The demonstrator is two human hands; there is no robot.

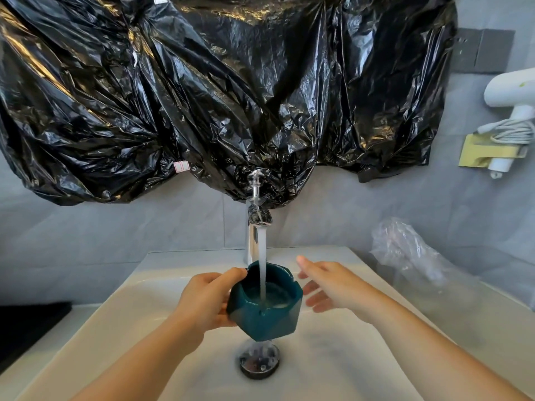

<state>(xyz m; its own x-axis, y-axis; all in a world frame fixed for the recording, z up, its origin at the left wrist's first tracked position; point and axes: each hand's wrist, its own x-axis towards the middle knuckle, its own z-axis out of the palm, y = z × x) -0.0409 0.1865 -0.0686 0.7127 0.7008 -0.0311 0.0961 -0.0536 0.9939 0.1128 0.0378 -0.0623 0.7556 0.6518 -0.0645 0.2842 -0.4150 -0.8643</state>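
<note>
Now left hand [207,299] gripping faceted glossy teal ashtray [265,308], water stream [262,261]

No legible text; red-bordered sticker [181,166] on black plastic sheet [231,82] unreadable.

Left hand [202,299], right hand [330,287] — both bare. Forearms [139,360] bare as well, uncovered to the lower edge of view — fingers slender.

The black plastic sheet [202,96] hides whatever lies behind it and wraps part of the tap [254,186]. The left hand [202,299] loses its fingers behind the teal pot [265,314] — the right hand [327,285] is blurred. The hair dryer [512,88] runs off the right edge; the label [181,166] is unreadable.
</note>
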